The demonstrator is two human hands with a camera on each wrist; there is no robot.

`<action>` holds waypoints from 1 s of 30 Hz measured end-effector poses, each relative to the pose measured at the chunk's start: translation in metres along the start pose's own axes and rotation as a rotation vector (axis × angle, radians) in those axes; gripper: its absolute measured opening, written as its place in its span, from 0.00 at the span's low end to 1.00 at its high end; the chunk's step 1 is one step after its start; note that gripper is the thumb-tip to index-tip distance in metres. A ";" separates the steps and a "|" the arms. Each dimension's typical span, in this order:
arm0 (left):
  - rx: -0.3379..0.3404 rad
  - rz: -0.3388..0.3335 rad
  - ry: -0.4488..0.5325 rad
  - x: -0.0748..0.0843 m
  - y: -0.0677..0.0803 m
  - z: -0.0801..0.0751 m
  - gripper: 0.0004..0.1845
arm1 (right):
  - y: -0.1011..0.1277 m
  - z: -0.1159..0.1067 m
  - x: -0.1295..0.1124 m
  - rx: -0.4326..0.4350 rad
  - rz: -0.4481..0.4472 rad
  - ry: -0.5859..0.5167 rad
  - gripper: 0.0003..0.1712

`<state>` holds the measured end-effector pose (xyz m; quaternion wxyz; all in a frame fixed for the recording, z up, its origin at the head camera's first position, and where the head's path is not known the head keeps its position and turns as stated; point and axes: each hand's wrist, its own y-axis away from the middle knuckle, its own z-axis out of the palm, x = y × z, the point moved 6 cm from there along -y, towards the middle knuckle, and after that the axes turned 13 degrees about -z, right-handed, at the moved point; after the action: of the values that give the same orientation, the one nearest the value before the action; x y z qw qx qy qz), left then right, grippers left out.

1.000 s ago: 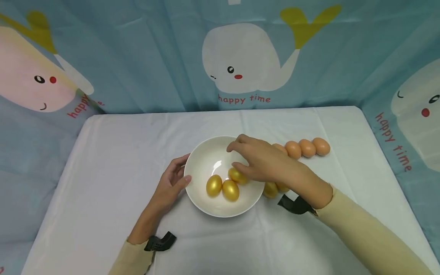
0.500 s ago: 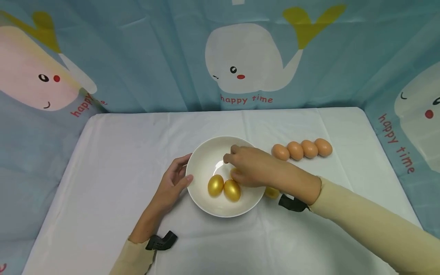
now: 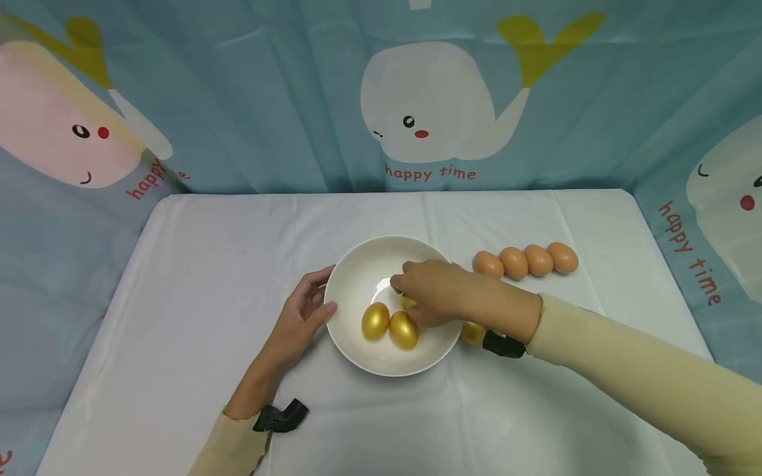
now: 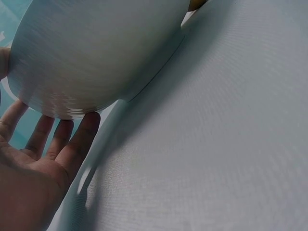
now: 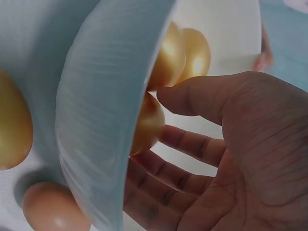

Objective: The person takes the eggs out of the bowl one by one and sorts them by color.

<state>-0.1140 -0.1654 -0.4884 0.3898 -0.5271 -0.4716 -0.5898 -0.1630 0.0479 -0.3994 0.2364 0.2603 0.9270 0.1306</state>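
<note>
Reaching into white bowl (image 3: pixel 363 264) at frame centre, right hand (image 3: pixel 437 297) cupped third gold egg (image 3: pixel 408 302) with curled fingers. Left hand (image 3: pixel 300 316) lay relaxed against bowl's left rim, bracing. Risk: egg dropped hard could knock two resting gold eggs (image 3: pixel 389 326); unbraced bowl might slide.

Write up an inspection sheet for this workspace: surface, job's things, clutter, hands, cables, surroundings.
Surface: table under a white cloth.
Job's things: white bowl holding two free gold eggs; a third gold egg at the right hand's fingers; another gold egg outside the bowl.
Clutter: four brown eggs in a row.
Hands: left hand touches the bowl's rim; right hand reaches into the bowl.
Cables: nothing seen.
Surroundings: whale-print curtain.
</note>
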 end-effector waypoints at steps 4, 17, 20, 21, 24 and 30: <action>0.004 -0.002 0.002 0.000 0.000 -0.001 0.33 | -0.002 0.002 0.000 -0.038 0.023 0.000 0.15; 0.002 -0.001 -0.002 0.001 -0.001 0.000 0.33 | -0.005 0.007 0.003 -0.056 -0.020 0.030 0.08; -0.001 0.003 0.002 0.000 0.000 0.000 0.33 | -0.004 0.009 0.003 -0.048 -0.029 0.018 0.09; -0.004 0.005 0.005 0.000 0.000 0.000 0.33 | -0.004 0.009 0.003 -0.046 -0.033 0.014 0.10; -0.015 0.015 0.017 0.000 -0.001 0.001 0.33 | -0.002 0.009 0.002 -0.038 -0.039 0.005 0.12; -0.003 0.014 0.005 -0.001 0.000 0.000 0.33 | 0.001 0.009 0.002 -0.025 -0.053 -0.011 0.11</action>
<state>-0.1139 -0.1652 -0.4890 0.3943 -0.5293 -0.4663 -0.5891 -0.1601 0.0509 -0.4075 0.2481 0.2335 0.9305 0.1342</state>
